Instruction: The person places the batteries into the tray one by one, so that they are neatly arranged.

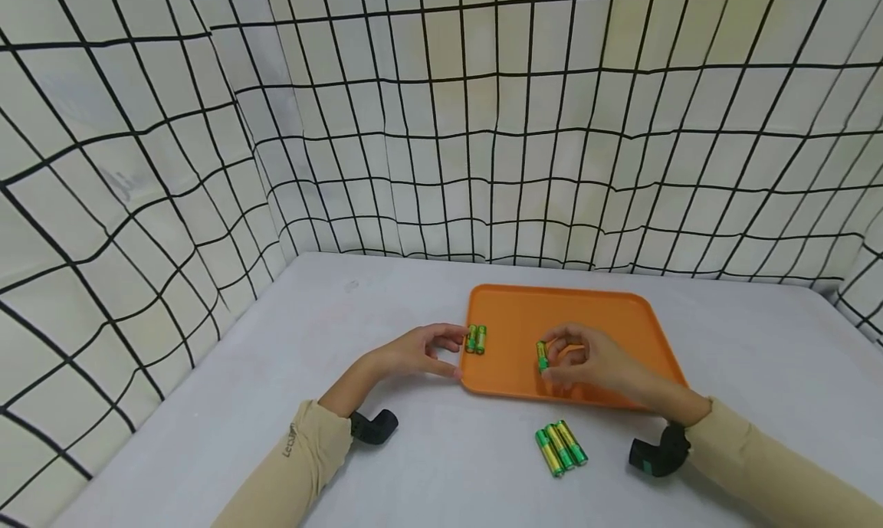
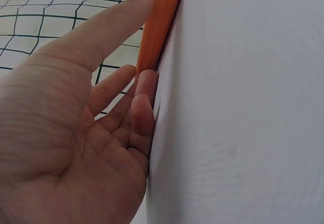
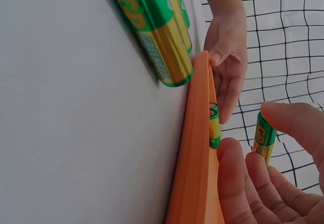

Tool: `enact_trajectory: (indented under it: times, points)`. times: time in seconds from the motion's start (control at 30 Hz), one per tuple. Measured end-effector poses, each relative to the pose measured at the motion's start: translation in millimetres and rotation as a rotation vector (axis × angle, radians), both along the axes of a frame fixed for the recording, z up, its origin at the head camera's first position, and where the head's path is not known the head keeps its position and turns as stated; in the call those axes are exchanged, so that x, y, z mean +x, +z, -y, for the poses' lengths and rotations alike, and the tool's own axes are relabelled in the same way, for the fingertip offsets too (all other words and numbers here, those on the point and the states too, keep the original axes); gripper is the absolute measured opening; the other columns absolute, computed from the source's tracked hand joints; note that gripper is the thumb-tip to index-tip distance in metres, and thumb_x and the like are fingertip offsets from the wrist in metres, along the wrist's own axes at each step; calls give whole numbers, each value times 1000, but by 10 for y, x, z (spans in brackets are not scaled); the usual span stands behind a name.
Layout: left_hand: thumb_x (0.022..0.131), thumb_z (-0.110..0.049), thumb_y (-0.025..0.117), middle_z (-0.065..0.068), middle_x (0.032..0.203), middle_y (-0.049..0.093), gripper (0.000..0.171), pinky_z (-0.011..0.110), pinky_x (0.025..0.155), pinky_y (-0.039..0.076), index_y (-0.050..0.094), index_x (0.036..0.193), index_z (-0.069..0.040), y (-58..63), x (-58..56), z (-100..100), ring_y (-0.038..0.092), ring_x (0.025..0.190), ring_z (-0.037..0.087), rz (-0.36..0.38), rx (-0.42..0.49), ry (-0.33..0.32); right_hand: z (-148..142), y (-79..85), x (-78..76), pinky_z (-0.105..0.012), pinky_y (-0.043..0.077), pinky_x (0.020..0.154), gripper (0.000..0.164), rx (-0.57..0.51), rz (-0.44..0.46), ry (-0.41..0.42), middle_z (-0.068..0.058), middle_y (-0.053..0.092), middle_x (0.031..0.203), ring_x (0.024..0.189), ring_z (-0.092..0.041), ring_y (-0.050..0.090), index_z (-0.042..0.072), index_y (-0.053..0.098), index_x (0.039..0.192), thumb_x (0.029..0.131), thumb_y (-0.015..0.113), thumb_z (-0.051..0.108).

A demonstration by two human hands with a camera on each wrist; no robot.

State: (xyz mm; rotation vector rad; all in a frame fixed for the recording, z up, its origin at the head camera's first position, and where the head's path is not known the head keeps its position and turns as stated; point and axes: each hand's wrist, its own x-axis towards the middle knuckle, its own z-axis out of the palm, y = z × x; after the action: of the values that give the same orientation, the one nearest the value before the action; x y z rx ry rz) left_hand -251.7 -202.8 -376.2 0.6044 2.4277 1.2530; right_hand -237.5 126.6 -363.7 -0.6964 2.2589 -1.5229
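Note:
Between the thumb and fingers of my right hand [image 1: 592,361] a green and gold battery [image 1: 542,356] is pinched, above the orange tray [image 1: 510,306]. The right wrist view shows this battery [image 3: 264,138] nearly upright, its upper end at the thumb. Two similar batteries [image 1: 476,339] lie side by side on the tray by its left edge. At that edge rests my left hand [image 1: 422,352], fingers loosely bent. Its thumb and fingertips touch the tray's rim [image 2: 161,19] in the left wrist view. Three more batteries [image 1: 560,447] lie in a row on the table in front of the tray.
A white-covered table [image 1: 428,467] bears everything. White walls with a black grid net [image 1: 441,129] close it in at the back and sides. A dark wrist camera [image 1: 375,427] is worn on the left wrist and another [image 1: 658,451] on the right.

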Motion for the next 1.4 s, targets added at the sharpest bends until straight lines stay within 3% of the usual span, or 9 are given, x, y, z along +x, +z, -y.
enact_trajectory:
  times: [0.97, 1.4]
  points:
    - [84, -21, 79, 6, 133, 56, 68, 28, 91, 41, 48, 143, -9, 18, -25, 20, 52, 118, 19, -6, -4, -22, 220, 77, -315, -31, 55, 65, 58, 57, -70, 39, -14, 58, 100, 74, -19, 62, -8, 49, 127, 83, 79, 15]
    - [83, -20, 80, 1, 132, 57, 68, 28, 90, 41, 49, 143, -12, -6, -10, 7, 53, 115, 15, 12, -3, 2, 368, 77, -441, -34, 55, 66, 57, 55, -23, 46, -13, 57, 101, 75, -21, 64, -7, 50, 126, 82, 79, 14]
